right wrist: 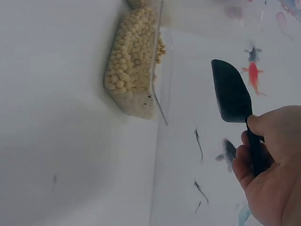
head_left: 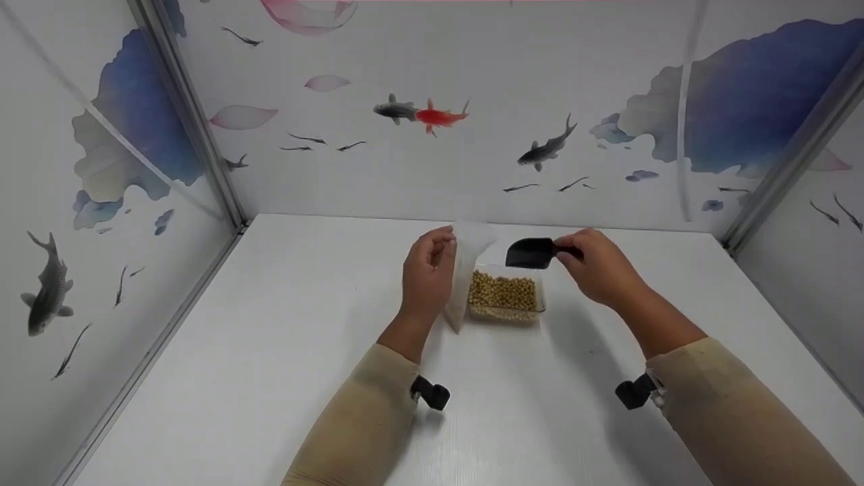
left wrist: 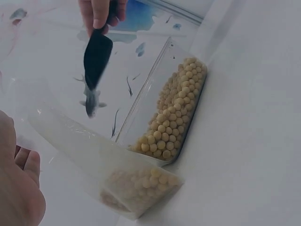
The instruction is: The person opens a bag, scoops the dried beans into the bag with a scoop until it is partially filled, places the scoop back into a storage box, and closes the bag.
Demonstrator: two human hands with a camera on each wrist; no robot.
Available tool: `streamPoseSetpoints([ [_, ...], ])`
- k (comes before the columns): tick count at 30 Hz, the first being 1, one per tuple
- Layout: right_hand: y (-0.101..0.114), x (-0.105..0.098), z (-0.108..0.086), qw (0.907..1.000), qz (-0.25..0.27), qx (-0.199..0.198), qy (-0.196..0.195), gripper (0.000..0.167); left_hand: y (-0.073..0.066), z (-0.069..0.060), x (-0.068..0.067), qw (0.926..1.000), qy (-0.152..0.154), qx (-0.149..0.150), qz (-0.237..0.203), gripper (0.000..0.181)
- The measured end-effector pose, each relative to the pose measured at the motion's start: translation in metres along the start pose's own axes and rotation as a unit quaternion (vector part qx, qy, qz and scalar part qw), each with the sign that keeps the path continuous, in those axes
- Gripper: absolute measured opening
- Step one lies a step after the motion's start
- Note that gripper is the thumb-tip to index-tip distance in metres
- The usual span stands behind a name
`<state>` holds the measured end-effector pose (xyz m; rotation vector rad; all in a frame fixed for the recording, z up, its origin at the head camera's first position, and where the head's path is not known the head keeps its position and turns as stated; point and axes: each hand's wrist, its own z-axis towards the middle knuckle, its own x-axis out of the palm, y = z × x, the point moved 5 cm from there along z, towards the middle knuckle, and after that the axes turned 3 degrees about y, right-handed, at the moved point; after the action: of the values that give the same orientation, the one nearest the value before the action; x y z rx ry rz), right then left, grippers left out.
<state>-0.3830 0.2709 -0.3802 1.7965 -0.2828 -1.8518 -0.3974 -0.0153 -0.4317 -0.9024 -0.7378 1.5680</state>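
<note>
A clear plastic box (head_left: 542, 307) holds a heap of soybeans (head_left: 503, 290). Close against its left side, a translucent plastic bag (head_left: 462, 287) stands upright with some soybeans in its bottom, plain in the left wrist view (left wrist: 146, 183). At the bag's upper left edge, my left hand (head_left: 430, 273) holds the plastic with curled fingers; the exact grip is partly hidden. My right hand (head_left: 597, 266) grips the handle of a black scoop (head_left: 530, 253). Its blade hangs above the far side of the box, apart from the beans, and no beans show on it.
Box and bag stand on a white table (head_left: 304, 337). A white panel (head_left: 432, 182) printed with fish rises along the far edge, with side panels in metal frames (head_left: 202, 121) at left and right.
</note>
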Motion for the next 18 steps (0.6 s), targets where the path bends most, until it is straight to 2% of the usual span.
streamPoseSetpoints([
  [4, -0.002, 0.015, -0.001, 0.9992, -0.037, -0.004, 0.016, 0.034, 0.001, 0.001, 0.001, 1.0, -0.003, -0.003, 0.0, 0.021],
  [10, 0.0, 0.026, -0.001, 0.9952, -0.096, -0.016, 0.011, 0.028, -0.001, 0.001, 0.001, 0.9999, -0.007, -0.008, 0.0, 0.02],
  [18, 0.002, 0.043, 0.006, 0.9942, -0.103, -0.027, 0.013, 0.028, -0.002, 0.0, 0.001, 0.9998, -0.008, -0.016, 0.008, 0.02],
])
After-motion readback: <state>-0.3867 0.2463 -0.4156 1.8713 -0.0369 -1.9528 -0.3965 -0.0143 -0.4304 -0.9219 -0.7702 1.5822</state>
